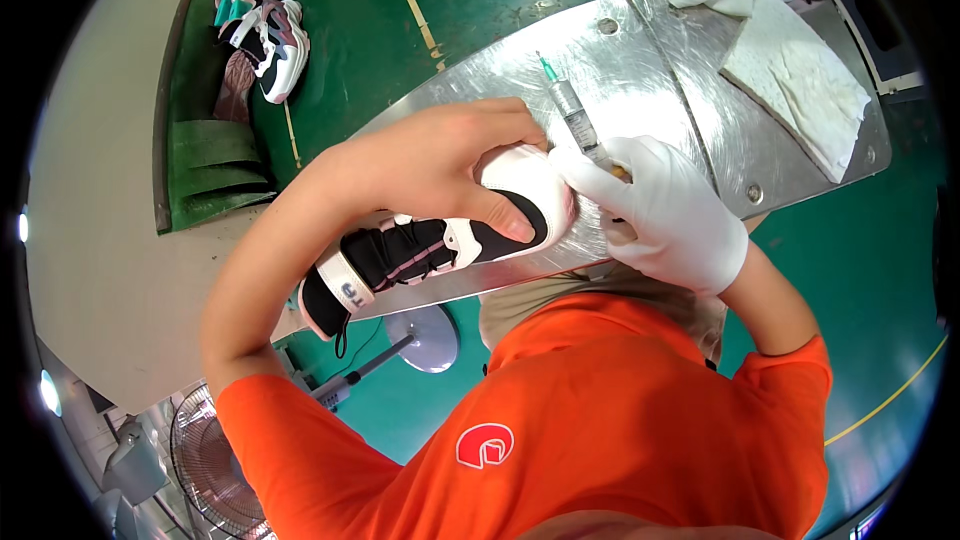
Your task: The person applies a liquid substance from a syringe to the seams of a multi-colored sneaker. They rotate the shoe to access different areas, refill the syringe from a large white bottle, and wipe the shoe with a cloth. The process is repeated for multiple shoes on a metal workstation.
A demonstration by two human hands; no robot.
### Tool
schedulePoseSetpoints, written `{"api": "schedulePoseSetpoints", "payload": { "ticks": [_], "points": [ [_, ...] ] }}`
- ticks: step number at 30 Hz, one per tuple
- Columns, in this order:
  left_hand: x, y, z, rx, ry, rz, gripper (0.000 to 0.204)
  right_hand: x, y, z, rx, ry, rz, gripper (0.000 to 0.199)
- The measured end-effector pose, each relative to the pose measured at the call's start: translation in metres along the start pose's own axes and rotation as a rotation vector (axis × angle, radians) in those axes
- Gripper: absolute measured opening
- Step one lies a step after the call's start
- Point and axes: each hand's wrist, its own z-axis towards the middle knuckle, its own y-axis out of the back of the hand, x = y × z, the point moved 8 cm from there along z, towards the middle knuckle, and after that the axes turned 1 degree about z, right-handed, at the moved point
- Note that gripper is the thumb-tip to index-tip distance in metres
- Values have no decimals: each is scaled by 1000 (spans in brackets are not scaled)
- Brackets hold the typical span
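Orange shirt (pixel 590 410) fills the bottom, closest up. Above it, the bare left hand (pixel 440 165) has its grip wrapped round a black-and-white sneaker (pixel 440 240), held over the metal table (pixel 500 70). The gloved right hand (pixel 665 210) pinches a syringe (pixel 572 110) at the sneaker's toe.

Bright, sharp; fisheye-bent, dark rim
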Motion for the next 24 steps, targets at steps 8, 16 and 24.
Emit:
{"api": "schedulePoseSetpoints", "payload": {
  "ticks": [8,16,24],
  "points": [
    [-6,0,0,9,4,-12,55,8,3,-2,-11,75,-38,68],
    [-14,-2,4,87,-38,27,60,8,28,-9,-236,-64,-98,62],
    [-29,-7,11,52,-105,114,49,-13,69,-55,-458,-347,27,63]
  ]
}}
